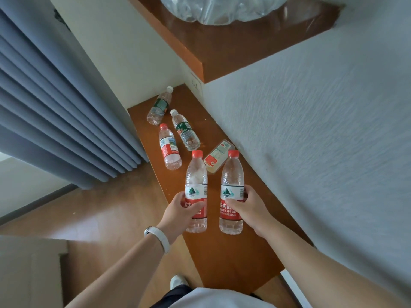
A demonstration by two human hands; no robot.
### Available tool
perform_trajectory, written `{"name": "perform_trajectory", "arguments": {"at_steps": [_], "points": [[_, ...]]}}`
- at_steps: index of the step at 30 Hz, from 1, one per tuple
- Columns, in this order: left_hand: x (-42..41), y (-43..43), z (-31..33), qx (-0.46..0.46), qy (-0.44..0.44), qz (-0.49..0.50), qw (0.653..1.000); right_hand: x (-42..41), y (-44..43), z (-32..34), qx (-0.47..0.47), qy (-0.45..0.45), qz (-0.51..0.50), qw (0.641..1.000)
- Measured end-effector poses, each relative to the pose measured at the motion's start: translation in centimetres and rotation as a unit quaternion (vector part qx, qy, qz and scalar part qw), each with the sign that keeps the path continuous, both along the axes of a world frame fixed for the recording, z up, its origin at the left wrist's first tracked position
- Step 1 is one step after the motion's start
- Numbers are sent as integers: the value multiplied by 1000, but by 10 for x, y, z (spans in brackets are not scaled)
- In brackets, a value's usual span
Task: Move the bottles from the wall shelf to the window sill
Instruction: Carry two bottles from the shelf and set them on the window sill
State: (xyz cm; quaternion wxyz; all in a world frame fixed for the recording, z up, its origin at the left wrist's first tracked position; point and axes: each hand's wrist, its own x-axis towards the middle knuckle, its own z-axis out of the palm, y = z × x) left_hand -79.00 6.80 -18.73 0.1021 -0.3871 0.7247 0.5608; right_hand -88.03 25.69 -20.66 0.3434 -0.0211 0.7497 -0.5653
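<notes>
While both arms reach out over the wooden ledge (233,263), the left grip (184,210) is curled round the red label of the left bottle (196,174), thumb across its near face. The right grip (249,207) wraps the right bottle (232,174) likewise. Both red-capped bottles are upright, side by side and apart; whether they rest on the ledge cannot be told. Farther along lie a far green-labelled bottle (159,106), a nearer green-labelled bottle (185,130), a red-labelled bottle (169,147) and a yellowish bottle (216,156).
</notes>
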Motion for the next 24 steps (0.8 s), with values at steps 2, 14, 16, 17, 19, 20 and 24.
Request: {"name": "perform_trajectory", "arguments": {"at_steps": [2,14,16,17,19,20,24], "points": [[8,-4,1,12,13,20,1000,7,-4,5,-18,2,12,1000],[74,-65,22,69,106,96,987,55,-70,38,-77,30,78,994],[94,-83,26,68,122,103,985,71,-90,43,-91,27,79,992],[104,-92,29,63,128,107,984,80,-101,45,-97,25,80,992],[128,-113,34,62,142,114,981,99,-123,49,-100,22,88,991],[141,-124,36,63,149,119,980,109,-135,51,-99,21,92,991],[199,-170,40,66,173,145,972,151,-186,60,-107,23,105,988]]}}
